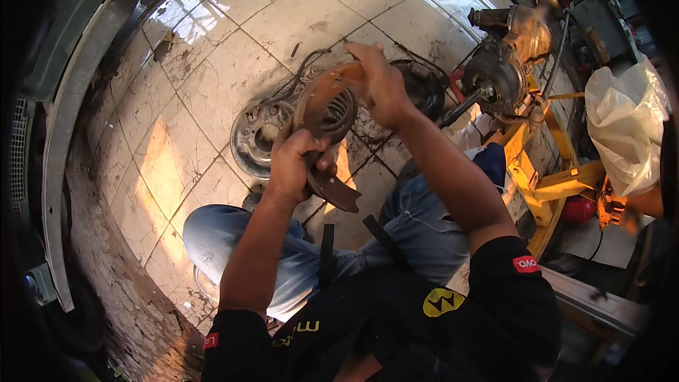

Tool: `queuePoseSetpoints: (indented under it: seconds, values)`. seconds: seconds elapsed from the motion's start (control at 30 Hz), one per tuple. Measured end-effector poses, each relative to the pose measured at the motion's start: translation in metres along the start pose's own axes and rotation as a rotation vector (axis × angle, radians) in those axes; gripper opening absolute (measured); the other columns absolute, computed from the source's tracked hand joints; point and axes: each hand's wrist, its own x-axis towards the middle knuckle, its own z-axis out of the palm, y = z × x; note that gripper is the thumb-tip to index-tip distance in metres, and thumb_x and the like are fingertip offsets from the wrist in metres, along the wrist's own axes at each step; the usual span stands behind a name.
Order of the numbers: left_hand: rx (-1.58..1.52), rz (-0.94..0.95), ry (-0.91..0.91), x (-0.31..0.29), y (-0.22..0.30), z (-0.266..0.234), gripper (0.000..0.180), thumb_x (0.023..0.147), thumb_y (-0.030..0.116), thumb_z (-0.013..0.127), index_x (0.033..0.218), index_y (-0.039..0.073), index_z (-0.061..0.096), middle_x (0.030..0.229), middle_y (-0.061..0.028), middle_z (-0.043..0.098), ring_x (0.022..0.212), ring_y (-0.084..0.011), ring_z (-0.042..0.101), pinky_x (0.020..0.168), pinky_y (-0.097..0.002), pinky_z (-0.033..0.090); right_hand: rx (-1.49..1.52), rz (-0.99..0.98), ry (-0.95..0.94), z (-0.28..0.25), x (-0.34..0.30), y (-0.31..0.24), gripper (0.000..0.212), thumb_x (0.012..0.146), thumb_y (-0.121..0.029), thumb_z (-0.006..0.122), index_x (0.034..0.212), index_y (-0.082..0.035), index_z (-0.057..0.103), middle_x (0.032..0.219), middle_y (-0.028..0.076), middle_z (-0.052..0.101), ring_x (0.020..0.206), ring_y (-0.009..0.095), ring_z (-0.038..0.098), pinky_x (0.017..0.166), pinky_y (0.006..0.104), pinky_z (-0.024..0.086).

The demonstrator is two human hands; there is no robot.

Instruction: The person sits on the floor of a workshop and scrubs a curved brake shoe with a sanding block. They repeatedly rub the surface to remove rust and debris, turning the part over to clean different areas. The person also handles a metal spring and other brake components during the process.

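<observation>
Brown curved part [309, 102]: raised above the tiled floor [205, 92], between the two hands; whether it is one piece or two overlapping cannot be told.
Long axis: the arc bulges toward 10 o'clock, with its upper end at 1 o'clock from the left fingers and its broad lower end at 5 o'clock from them.
Left hand [298, 164]: clasped around the arc, thumb on the upper side; it sits nearer the body, its forearm slanting up toward 1 o'clock.
Right hand [382, 88]: farther out, beside the upper end, which lies at 9 o'clock from its palm; fingers stretch toward 11 o'clock and the forearm enters from 5 o'clock. Whether these fingers grip or only touch cannot be told.
Coil [339, 110]: ringed, seen through the arc's opening, at 1 o'clock from the left hand.
Round plate [244, 134]: grey, on the floor at 10 o'clock from the left hand.
Rusty housing [527, 32]: at 2 o'clock from the right hand, near a yellow stand [559, 187] at 4 o'clock.
</observation>
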Motion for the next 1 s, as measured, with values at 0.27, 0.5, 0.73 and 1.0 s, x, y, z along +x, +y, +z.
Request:
queuePoseSetpoints:
  seconds: [0.27, 0.5, 0.73, 1.0]
  values:
    - [-0.050, 0.032, 0.008, -0.004, 0.004, 0.008, 0.044, 0.076, 0.004, 0.049, 0.120, 0.004, 0.047, 0.078, -0.0077, 0.050, 0.054, -0.0162, 0.046, 0.050, -0.0358, 0.046, -0.478, -0.169, 0.044, -0.002, 0.001, 0.001, 0.039, 0.104, -0.021, 0.041, 0.140, -0.003, 0.040, 0.119, 0.018, 0.059, 0.108, 0.025, 0.057, 0.099, 0.0376, 0.043]
    - [0.083, 0.139, 0.018, -0.003, 0.000, 0.008, 0.044, 0.075, 0.004, 0.049, 0.119, 0.006, 0.047, 0.078, -0.0057, 0.049, 0.052, -0.0154, 0.046, 0.050, -0.0358, 0.048, 0.398, 0.225, 0.127, 0.006, -0.006, -0.005, 0.037, 0.100, -0.014, 0.047, 0.135, -0.002, 0.044, 0.125, 0.009, 0.056, 0.110, 0.018, 0.053, 0.096, 0.0313, 0.045]
    - [0.108, 0.161, -0.020, 0.000, 0.003, 0.007, 0.045, 0.074, 0.003, 0.049, 0.119, 0.004, 0.047, 0.079, -0.0066, 0.051, 0.052, -0.0155, 0.046, 0.049, -0.0363, 0.048, 0.383, 0.244, 0.138, 0.008, -0.008, -0.004, 0.049, 0.106, -0.040, 0.031, 0.135, -0.005, 0.048, 0.125, 0.010, 0.055, 0.110, 0.017, 0.053, 0.091, 0.0272, 0.046]
    - [-0.032, 0.107, -0.042, -0.005, -0.002, 0.002, 0.044, 0.076, 0.001, 0.049, 0.121, 0.005, 0.047, 0.078, -0.0083, 0.051, 0.052, -0.0183, 0.048, 0.047, -0.0349, 0.044, 0.289, -0.010, -0.019, -0.005, -0.002, 0.009, 0.056, 0.107, -0.042, 0.018, 0.138, -0.004, 0.045, 0.126, 0.011, 0.055, 0.110, 0.021, 0.053, 0.096, 0.0310, 0.045]
